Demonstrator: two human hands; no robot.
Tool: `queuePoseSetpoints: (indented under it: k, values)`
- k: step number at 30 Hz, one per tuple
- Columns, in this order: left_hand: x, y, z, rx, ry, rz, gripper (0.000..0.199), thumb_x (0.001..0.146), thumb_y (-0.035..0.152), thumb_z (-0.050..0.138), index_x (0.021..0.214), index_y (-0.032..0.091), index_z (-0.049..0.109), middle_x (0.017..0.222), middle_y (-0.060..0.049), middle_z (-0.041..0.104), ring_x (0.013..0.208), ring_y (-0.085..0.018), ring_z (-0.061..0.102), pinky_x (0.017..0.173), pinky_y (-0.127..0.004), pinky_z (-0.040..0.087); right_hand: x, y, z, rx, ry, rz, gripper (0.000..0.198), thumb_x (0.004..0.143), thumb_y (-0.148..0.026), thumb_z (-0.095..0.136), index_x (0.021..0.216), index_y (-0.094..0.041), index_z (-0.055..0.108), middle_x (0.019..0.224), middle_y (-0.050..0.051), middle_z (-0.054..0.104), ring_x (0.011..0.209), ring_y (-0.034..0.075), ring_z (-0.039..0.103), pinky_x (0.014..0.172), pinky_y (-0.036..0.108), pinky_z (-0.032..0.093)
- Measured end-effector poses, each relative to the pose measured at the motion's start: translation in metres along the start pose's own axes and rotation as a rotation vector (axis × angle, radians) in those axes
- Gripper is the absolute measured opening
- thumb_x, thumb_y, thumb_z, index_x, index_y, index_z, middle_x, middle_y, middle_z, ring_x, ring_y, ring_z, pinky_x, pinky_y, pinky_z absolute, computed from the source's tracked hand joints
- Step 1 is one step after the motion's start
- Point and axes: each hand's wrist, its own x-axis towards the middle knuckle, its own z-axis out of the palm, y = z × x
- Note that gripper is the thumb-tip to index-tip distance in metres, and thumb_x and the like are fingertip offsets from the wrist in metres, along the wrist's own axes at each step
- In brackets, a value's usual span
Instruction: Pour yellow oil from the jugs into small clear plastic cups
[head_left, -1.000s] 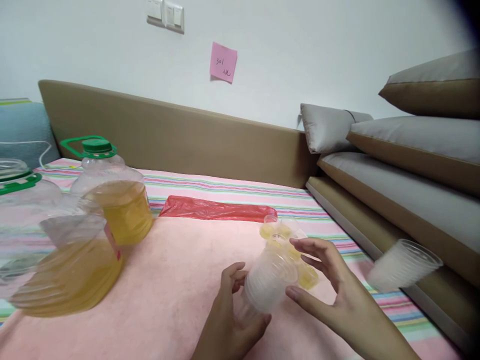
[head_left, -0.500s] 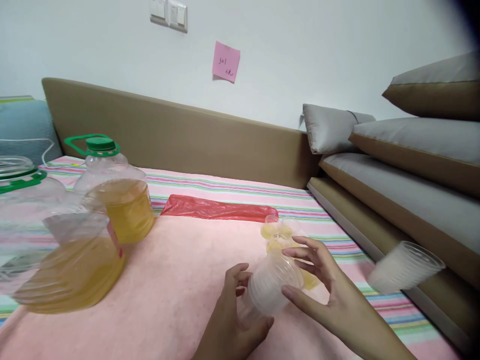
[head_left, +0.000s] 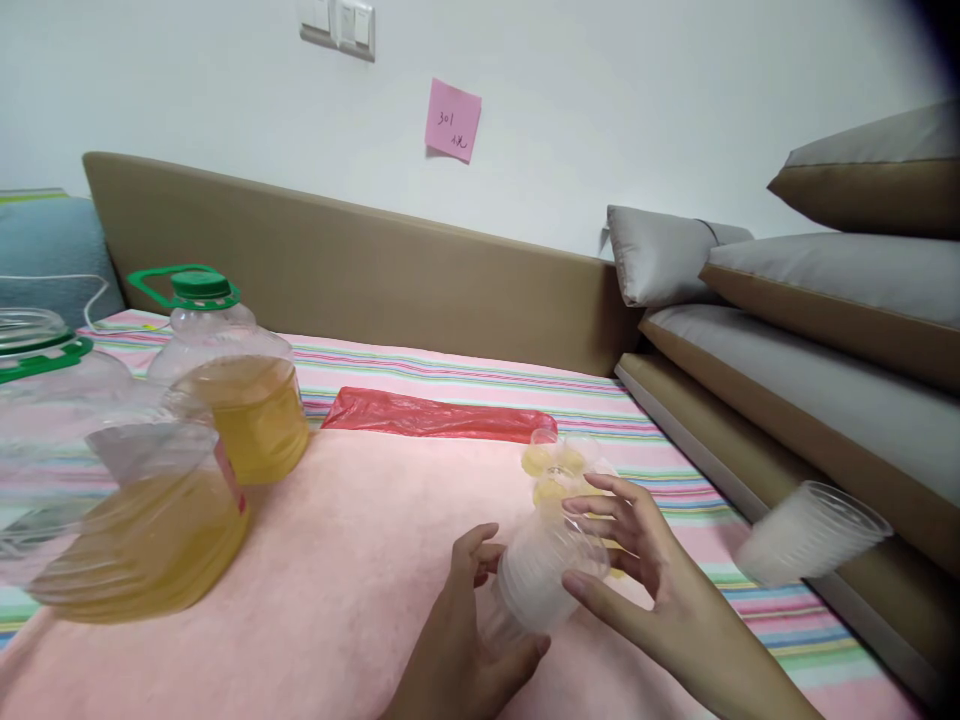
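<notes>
A stack of clear plastic cups (head_left: 536, 575) is tilted with its rims toward the upper right. My left hand (head_left: 484, 630) wraps round the lower part of the stack, thumb in front and fingers behind. At the rim end, my right hand (head_left: 637, 550) grips the edge of the outermost cup between thumb and fingertips. Just behind the hands stand several plastic cups (head_left: 553, 490) with yellow liquid, partly hidden by my right hand and the stack. A second stack of clear cups (head_left: 810, 535) leans over on its side at the right.
Two large clear jugs of amber liquid, one nearer (head_left: 142, 540) and one farther with a green cap (head_left: 251, 410), stand at the left. A red plastic bag (head_left: 442, 415) lies behind the pink cloth (head_left: 360, 560). Grey-brown cushions (head_left: 825, 340) are piled along the right.
Almost nothing differs. My right hand's fingers have shifted slightly at the cup rim, while the left keeps its hold on the stack.
</notes>
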Motion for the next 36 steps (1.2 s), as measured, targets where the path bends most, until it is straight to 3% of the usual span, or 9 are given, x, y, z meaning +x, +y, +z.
queuePoseSetpoints:
  k: [6,9,11,12,15,18,30,36]
  values:
    - [0.003,0.0,-0.003,0.022,-0.136,-0.063,0.09,0.081,0.032,0.075,0.151,0.028,0.019,0.146,-0.012,0.053,0.139,-0.031,0.051,0.125,-0.058,0.033,-0.005,0.004,0.004,-0.095,-0.019,0.011,0.082,0.086,-0.053,0.083,0.148,-0.041,0.031,0.149,0.008,0.052,0.136,0.031,0.056,0.117,0.058,0.047]
    - [0.003,0.003,-0.006,0.038,-0.165,-0.122,0.107,0.071,0.04,0.086,0.151,0.026,0.017,0.16,-0.019,0.035,0.151,-0.04,0.036,0.126,-0.065,0.031,-0.005,0.008,0.006,-0.141,-0.05,-0.003,0.079,0.088,-0.049,0.082,0.147,-0.042,0.03,0.147,0.006,0.053,0.136,0.03,0.055,0.118,0.058,0.044]
    - [0.001,0.005,-0.009,0.078,-0.14,-0.042,0.104,0.075,0.048,0.085,0.152,0.03,0.016,0.167,-0.018,0.021,0.158,-0.042,0.021,0.128,-0.071,0.023,-0.004,0.01,0.007,-0.14,-0.066,-0.01,0.079,0.089,-0.047,0.082,0.147,-0.044,0.029,0.146,0.005,0.052,0.136,0.028,0.055,0.118,0.057,0.044]
    - [0.0,0.005,-0.01,0.098,-0.115,0.021,0.093,0.083,0.05,0.078,0.151,0.034,0.018,0.168,-0.015,0.017,0.16,-0.04,0.017,0.129,-0.072,0.019,-0.004,0.01,0.007,-0.135,-0.067,-0.013,0.079,0.089,-0.048,0.082,0.147,-0.045,0.029,0.146,0.004,0.053,0.135,0.028,0.055,0.118,0.057,0.044]
    - [-0.002,0.008,-0.014,0.105,-0.045,0.132,0.053,0.1,0.046,0.058,0.146,0.044,0.031,0.168,-0.005,0.021,0.162,-0.033,0.017,0.13,-0.072,0.016,-0.004,0.01,0.007,-0.122,-0.074,-0.014,0.078,0.09,-0.048,0.081,0.147,-0.047,0.029,0.145,0.003,0.053,0.135,0.027,0.056,0.118,0.056,0.044]
    - [-0.001,0.011,-0.015,0.056,-0.033,0.094,0.039,0.102,0.047,0.058,0.138,0.043,0.046,0.165,-0.004,0.028,0.16,-0.033,0.023,0.13,-0.07,0.02,-0.006,0.01,0.006,-0.12,-0.081,-0.006,0.079,0.089,-0.048,0.082,0.147,-0.048,0.029,0.146,0.002,0.052,0.134,0.027,0.056,0.118,0.056,0.044]
    - [0.002,0.011,-0.012,0.024,-0.051,0.089,0.046,0.095,0.05,0.07,0.135,0.042,0.05,0.161,-0.005,0.032,0.158,-0.035,0.025,0.13,-0.071,0.018,-0.01,0.007,0.008,-0.16,-0.054,-0.002,0.083,0.084,-0.056,0.085,0.147,-0.05,0.032,0.146,0.001,0.055,0.133,0.029,0.057,0.114,0.057,0.048]
    - [0.002,0.006,-0.011,0.023,-0.052,0.11,0.053,0.095,0.05,0.071,0.14,0.044,0.044,0.162,-0.004,0.032,0.158,-0.033,0.026,0.13,-0.07,0.02,-0.011,0.007,0.009,-0.199,-0.042,-0.018,0.084,0.083,-0.058,0.085,0.148,-0.052,0.031,0.146,-0.001,0.056,0.134,0.03,0.055,0.115,0.059,0.046]
